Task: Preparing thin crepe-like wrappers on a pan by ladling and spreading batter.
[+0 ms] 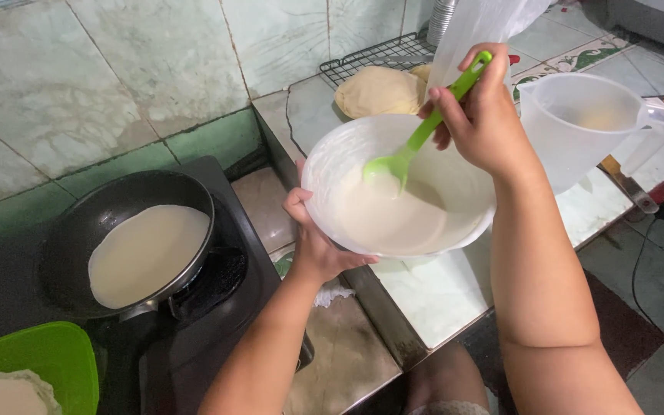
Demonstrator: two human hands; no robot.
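Observation:
My left hand [313,242] grips the near rim of a white bowl [324,165] and holds it tilted in the air. Pale batter [393,219] pools in the bowl's lower side. My right hand [482,115] holds a green ladle [424,131] by its handle, its scoop resting in the batter. To the left, a black frying pan [94,223] sits on a dark stove [228,280] with a thin round of pale batter [147,253] spread in it.
A green plate [48,357] with cooked pale rounds sits at the lower left. A clear plastic jug [578,123] stands on the tiled counter at the right. Behind the bowl are a wire rack [370,58] and a mound of dough [378,91]. A tiled wall rises behind.

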